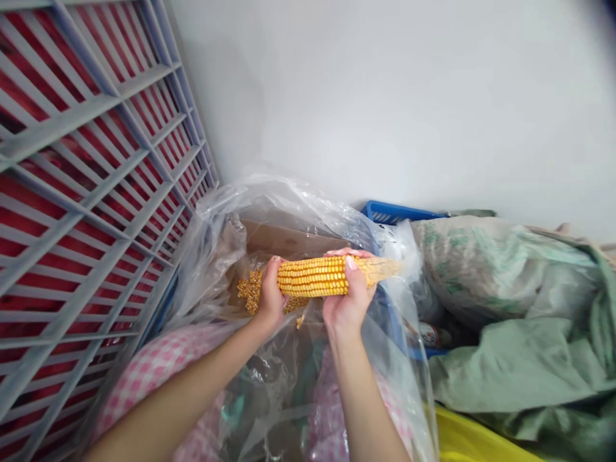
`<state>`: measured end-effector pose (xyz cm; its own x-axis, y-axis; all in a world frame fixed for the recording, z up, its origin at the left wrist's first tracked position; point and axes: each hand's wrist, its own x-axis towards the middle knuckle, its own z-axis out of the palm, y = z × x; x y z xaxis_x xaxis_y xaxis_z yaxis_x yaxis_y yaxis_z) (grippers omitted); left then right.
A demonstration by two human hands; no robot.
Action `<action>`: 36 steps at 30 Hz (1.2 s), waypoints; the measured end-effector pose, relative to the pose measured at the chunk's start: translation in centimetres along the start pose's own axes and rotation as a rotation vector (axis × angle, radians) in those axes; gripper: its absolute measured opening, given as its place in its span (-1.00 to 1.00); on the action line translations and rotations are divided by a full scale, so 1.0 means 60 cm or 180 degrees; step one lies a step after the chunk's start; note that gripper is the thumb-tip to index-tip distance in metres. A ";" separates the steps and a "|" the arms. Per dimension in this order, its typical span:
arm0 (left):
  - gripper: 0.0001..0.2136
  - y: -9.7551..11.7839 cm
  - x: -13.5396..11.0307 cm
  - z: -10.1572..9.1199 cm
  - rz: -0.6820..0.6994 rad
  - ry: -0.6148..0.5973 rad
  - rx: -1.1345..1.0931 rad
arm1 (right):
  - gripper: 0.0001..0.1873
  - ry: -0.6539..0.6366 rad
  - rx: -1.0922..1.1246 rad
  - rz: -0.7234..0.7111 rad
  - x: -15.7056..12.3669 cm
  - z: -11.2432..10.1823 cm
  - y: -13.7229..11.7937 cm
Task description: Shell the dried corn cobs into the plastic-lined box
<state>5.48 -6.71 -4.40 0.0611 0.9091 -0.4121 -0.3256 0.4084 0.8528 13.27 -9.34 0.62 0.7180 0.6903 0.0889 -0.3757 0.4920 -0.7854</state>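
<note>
A dried ear of corn (312, 277), full of yellow kernels, lies level between my two hands. My left hand (272, 292) is closed around its left end, thumb on top. Toward the right end, my right hand (349, 289) grips it with the thumb across the kernels and the fingers behind. Pale dry silk (389, 269) sticks out past that hand. Below the ear, loose corn kernels (249, 292) lie inside a clear plastic bag (206, 224) that spreads around my hands.
A grey slatted plastic crate (91, 205) with red behind it rises on the left. Brown cardboard (289, 239) shows inside the bag. To the right are a blue basket (404, 212), a stuffed pale sack (500, 263), green cloth (520, 366) and something yellow (476, 439). A white wall (385, 96) stands behind.
</note>
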 end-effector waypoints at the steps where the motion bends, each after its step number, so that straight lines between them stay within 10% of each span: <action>1: -0.75 0.007 0.002 -0.001 -0.0001 0.0020 0.0016 | -0.78 -0.0026 0.0053 0.0102 0.003 -0.003 -0.006; 7: -0.72 0.080 0.033 -0.025 0.0498 -0.0278 0.0449 | -0.40 -0.1016 0.0271 0.2097 0.026 -0.042 -0.061; 11: -0.72 0.098 0.045 -0.039 0.0923 -0.0504 0.0971 | -0.32 -0.1854 -0.0920 0.3259 0.007 -0.065 -0.047; 21: -0.59 0.073 0.013 -0.022 0.0470 -0.0859 0.0694 | -0.55 -0.1208 -0.2056 0.1499 -0.056 -0.052 0.031; 36: -0.61 0.072 0.016 -0.017 0.0572 -0.0931 0.1068 | -0.53 -0.1239 -0.1476 0.2512 -0.065 -0.043 0.032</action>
<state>3.17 -4.15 -1.43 0.3104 0.9330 -0.1822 -0.0358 0.2030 0.9785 11.26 -12.43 -2.82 0.0875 0.8974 -0.4325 -0.3373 -0.3819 -0.8605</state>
